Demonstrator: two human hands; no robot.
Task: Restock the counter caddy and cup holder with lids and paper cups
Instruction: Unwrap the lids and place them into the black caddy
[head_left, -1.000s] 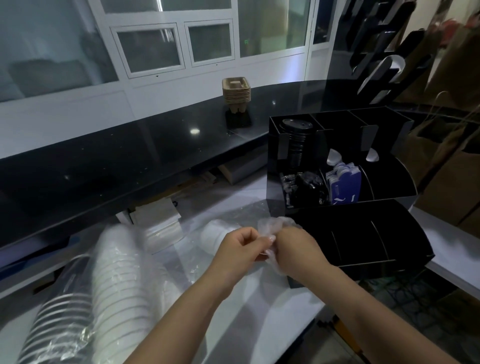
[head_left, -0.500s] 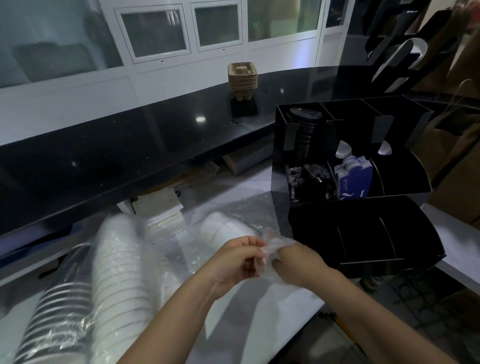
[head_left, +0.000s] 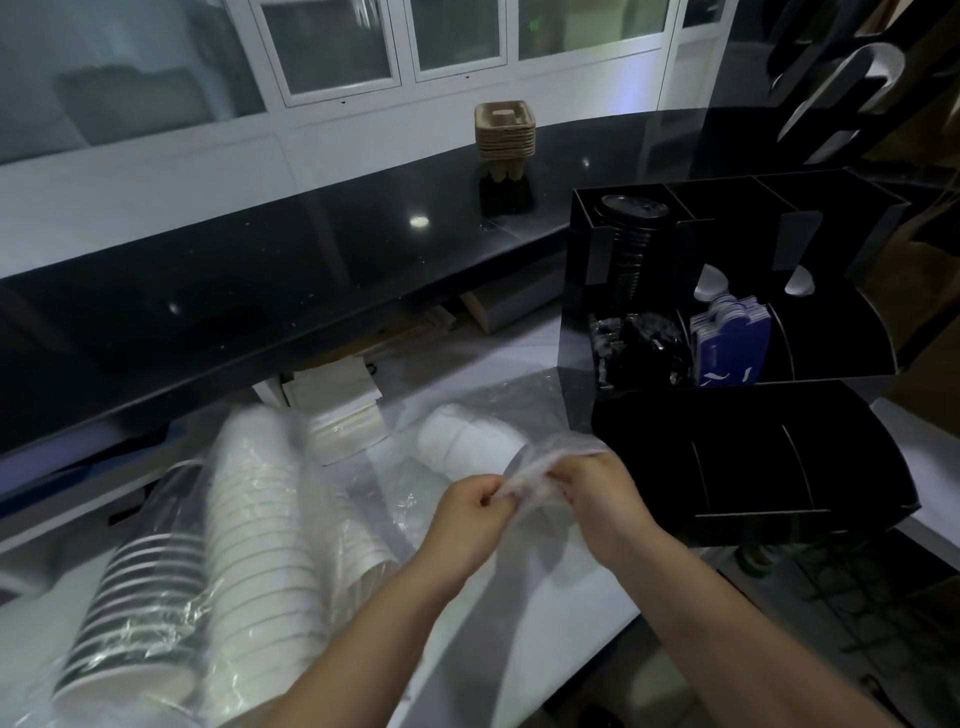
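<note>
My left hand (head_left: 470, 512) and my right hand (head_left: 597, 491) both pinch the twisted end of a clear plastic bag (head_left: 540, 467) just in front of the black counter caddy (head_left: 727, 467). Inside that bag lies a short sleeve of white paper cups (head_left: 467, 439) on its side. Two longer bagged sleeves lie at the left: white cups (head_left: 265, 530) and dark striped cups (head_left: 135, 608). A stack of black lids (head_left: 631, 228) fills the caddy's back left slot. The black cup holder (head_left: 841, 78) stands at the far right.
The caddy also holds dark packets (head_left: 636, 348) and blue sachets (head_left: 730, 343). A stack of brown pulp cup trays (head_left: 505, 130) sits on the raised black counter (head_left: 260, 291). Folded white paper bags (head_left: 337, 410) lie under that counter on the white worktop (head_left: 550, 587).
Both hands have sunk a little toward me while working the bag's end between the fingers. The view has tilted down and shifted left.
</note>
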